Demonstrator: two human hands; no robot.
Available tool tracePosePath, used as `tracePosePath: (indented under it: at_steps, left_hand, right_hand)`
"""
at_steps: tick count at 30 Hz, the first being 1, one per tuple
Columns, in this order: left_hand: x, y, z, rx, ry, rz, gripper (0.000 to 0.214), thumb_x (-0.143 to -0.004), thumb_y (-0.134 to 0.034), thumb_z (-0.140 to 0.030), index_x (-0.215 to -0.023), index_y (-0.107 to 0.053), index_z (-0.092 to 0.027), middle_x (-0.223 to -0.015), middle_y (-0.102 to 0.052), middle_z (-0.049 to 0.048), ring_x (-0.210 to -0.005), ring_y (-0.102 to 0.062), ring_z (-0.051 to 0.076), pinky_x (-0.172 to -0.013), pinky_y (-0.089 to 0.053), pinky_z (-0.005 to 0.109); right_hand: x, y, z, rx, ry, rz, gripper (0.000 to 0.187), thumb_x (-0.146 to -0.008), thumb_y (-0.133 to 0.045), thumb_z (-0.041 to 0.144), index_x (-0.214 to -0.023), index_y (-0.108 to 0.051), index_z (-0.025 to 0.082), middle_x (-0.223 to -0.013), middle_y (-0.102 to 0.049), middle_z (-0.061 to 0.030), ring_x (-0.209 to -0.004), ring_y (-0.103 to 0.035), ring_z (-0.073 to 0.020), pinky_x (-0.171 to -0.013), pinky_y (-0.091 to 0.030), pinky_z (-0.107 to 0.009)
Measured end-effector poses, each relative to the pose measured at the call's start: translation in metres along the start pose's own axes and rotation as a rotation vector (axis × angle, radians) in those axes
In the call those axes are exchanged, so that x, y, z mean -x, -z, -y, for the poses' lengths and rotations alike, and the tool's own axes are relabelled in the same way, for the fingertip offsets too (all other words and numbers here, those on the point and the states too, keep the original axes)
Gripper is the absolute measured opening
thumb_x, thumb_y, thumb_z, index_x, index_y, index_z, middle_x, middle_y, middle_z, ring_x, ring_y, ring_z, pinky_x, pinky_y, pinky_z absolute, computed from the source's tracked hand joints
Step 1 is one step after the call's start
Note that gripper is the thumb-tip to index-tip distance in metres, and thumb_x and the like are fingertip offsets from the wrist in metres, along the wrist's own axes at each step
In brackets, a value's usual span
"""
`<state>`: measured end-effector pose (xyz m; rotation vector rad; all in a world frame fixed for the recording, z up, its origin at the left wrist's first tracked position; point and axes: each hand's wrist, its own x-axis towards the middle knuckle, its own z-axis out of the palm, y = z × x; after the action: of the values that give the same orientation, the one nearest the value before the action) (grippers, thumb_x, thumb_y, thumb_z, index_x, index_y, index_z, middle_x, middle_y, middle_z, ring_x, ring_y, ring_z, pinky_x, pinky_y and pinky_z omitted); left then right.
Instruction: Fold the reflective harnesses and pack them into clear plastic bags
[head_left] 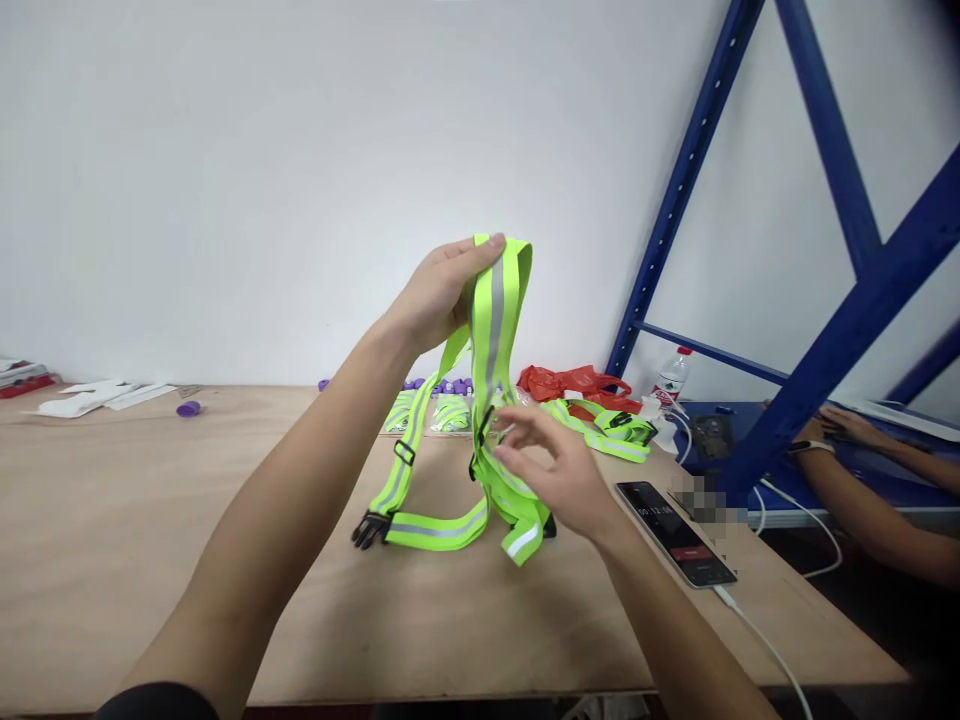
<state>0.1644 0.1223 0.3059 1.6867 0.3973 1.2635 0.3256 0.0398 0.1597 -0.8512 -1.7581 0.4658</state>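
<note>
My left hand (pixel 442 290) is raised above the table and pinches the folded top of a neon-yellow reflective strap vest (pixel 496 330). The vest hangs down from it, and its lower straps with a black buckle (pixel 369 527) lie on the plywood table (pixel 150 520). My right hand (pixel 555 465) is lower, fingers curled around the straps near a black slider at the vest's middle.
More folded neon vests (pixel 607 425), a red plastic bag (pixel 574 382) and a water bottle (pixel 671 378) lie behind. A phone (pixel 675 533) with a white cable rests at the right. Another person's arms (pixel 870 480) reach in by the blue rack (pixel 847 320).
</note>
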Motion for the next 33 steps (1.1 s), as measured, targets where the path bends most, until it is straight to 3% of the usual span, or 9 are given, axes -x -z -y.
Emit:
tracePosePath:
  at_steps: [3,6,12,14,18,22,25,28,33]
  left_hand:
    - [-0.012,0.001,-0.007,0.053,-0.013,-0.03,0.032,-0.097,-0.059,-0.038,-0.073,-0.056,-0.016,-0.059,-0.056,-0.0039,-0.05,-0.054,0.008,-0.054,-0.041,0.022]
    - [-0.018,0.006,-0.015,0.151,0.04,-0.018,0.033,-0.1,-0.054,-0.035,-0.073,-0.058,-0.016,-0.06,-0.062,-0.002,-0.053,-0.056,0.009,-0.056,-0.043,0.023]
    - [-0.015,0.005,-0.035,0.285,0.133,0.095,0.044,-0.104,-0.043,-0.038,-0.064,-0.047,-0.02,-0.046,-0.046,-0.0074,-0.039,-0.029,0.005,-0.045,-0.03,0.023]
    - [-0.015,0.003,-0.04,0.298,0.126,0.139,0.047,-0.106,-0.039,-0.039,-0.062,-0.042,-0.021,-0.044,-0.038,-0.0084,-0.038,-0.021,0.006,-0.041,-0.022,0.024]
    - [-0.014,-0.002,-0.047,0.306,0.088,0.162,0.046,-0.106,-0.04,-0.039,-0.064,-0.043,-0.02,-0.044,-0.035,-0.009,-0.037,-0.018,0.005,-0.038,-0.013,0.023]
    - [-0.01,-0.004,-0.052,0.325,0.036,0.076,0.039,-0.105,-0.043,-0.034,-0.07,-0.05,-0.018,-0.045,-0.042,-0.009,-0.036,-0.025,0.004,-0.039,-0.022,0.022]
    - [-0.007,-0.002,-0.055,0.305,-0.019,0.052,0.033,-0.105,-0.043,-0.028,-0.076,-0.055,-0.016,-0.05,-0.051,-0.0071,-0.039,-0.034,0.004,-0.045,-0.033,0.022]
    - [-0.007,0.005,-0.055,0.253,-0.062,0.027,0.028,-0.103,-0.045,-0.023,-0.082,-0.059,-0.013,-0.053,-0.053,-0.0044,-0.043,-0.046,0.006,-0.049,-0.036,0.022]
    - [-0.012,0.017,-0.056,0.212,-0.08,-0.018,0.03,-0.103,-0.041,-0.02,-0.08,-0.058,-0.012,-0.05,-0.045,-0.0046,-0.039,-0.039,0.006,-0.045,-0.027,0.021]
  right_hand:
    - [0.017,-0.016,-0.013,-0.018,-0.076,0.152,0.023,-0.086,-0.068,0.029,-0.106,-0.074,0.02,-0.085,-0.076,-0.0048,-0.067,-0.067,-0.0154,-0.062,-0.055,-0.027]
    - [0.034,-0.018,-0.019,-0.001,-0.032,0.121,0.016,-0.087,-0.066,0.03,-0.082,-0.078,0.02,-0.071,-0.074,-0.0035,-0.057,-0.064,-0.0147,-0.056,-0.051,-0.027]
    - [0.028,0.017,-0.008,-0.1,0.023,-0.463,0.035,-0.092,-0.061,0.043,-0.068,-0.071,0.02,-0.051,-0.061,-0.0003,-0.039,-0.05,-0.0121,-0.039,-0.041,-0.026]
    - [0.016,0.028,-0.006,-0.072,-0.001,-0.525,0.037,-0.091,-0.062,0.047,-0.067,-0.069,0.02,-0.053,-0.059,-0.0004,-0.042,-0.051,-0.0121,-0.043,-0.043,-0.027]
    - [0.001,0.028,-0.019,-0.023,-0.133,-0.407,0.036,-0.083,-0.069,0.055,-0.085,-0.066,0.02,-0.078,-0.068,-0.0045,-0.064,-0.061,-0.0159,-0.059,-0.053,-0.03]
    - [0.007,0.005,-0.045,-0.15,-0.306,-0.166,0.065,-0.071,-0.081,0.05,-0.123,-0.054,0.023,-0.123,-0.065,-0.0116,-0.097,-0.067,-0.0226,-0.079,-0.057,-0.037]
    - [0.017,-0.01,-0.059,-0.374,-0.388,0.045,0.048,-0.076,-0.077,0.048,-0.112,-0.063,0.02,-0.109,-0.072,-0.0086,-0.097,-0.068,-0.0231,-0.087,-0.055,-0.039]
    - [0.02,-0.014,-0.066,-0.478,-0.442,0.04,0.031,-0.075,-0.076,0.046,-0.087,-0.068,0.018,-0.09,-0.073,-0.0047,-0.088,-0.069,-0.0215,-0.086,-0.054,-0.037]
    - [0.02,-0.003,-0.063,-0.746,-0.553,0.037,0.032,-0.078,-0.073,0.049,-0.086,-0.056,0.022,-0.062,-0.063,0.0044,-0.049,-0.058,-0.013,-0.056,-0.053,-0.029]
